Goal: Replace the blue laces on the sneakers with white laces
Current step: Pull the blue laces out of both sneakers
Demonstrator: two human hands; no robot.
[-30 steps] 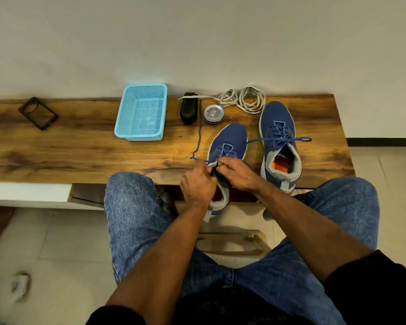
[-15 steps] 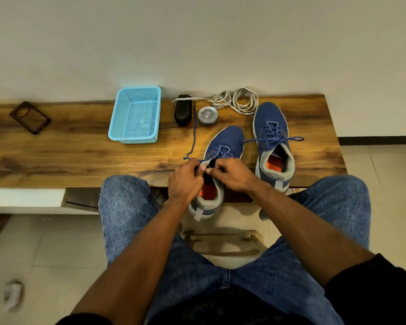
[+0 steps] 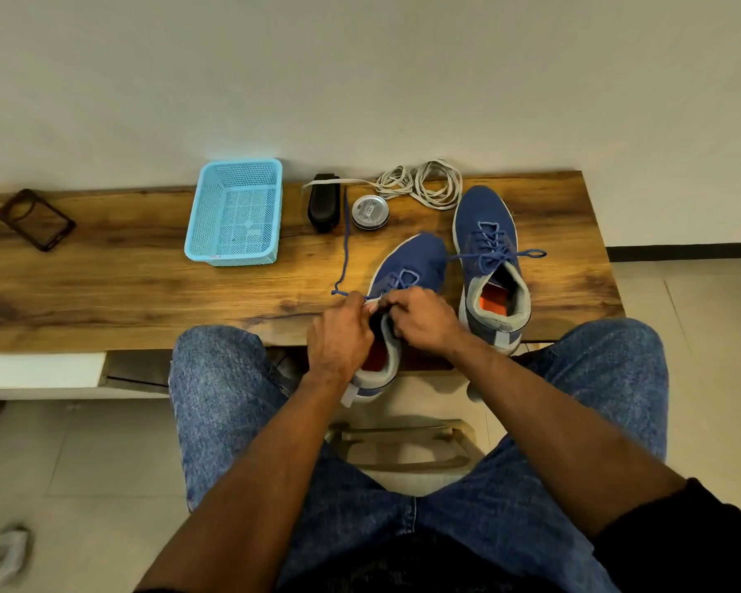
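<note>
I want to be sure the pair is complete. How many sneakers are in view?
2. The near sneaker hangs over the wooden bench's front edge, under both hands. The far sneaker stands beside it on the right, its blue lace still tied.

Blue sneakers [image 3: 484,233] w/ blue laces [image 3: 495,250]; white laces [image 3: 420,186].

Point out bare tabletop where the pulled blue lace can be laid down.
Bare wood lies between the phone case and blue basket, and in front of the basket, left of the loose blue lace. Crowded: black brush, tin, white laces, both sneakers.
</note>
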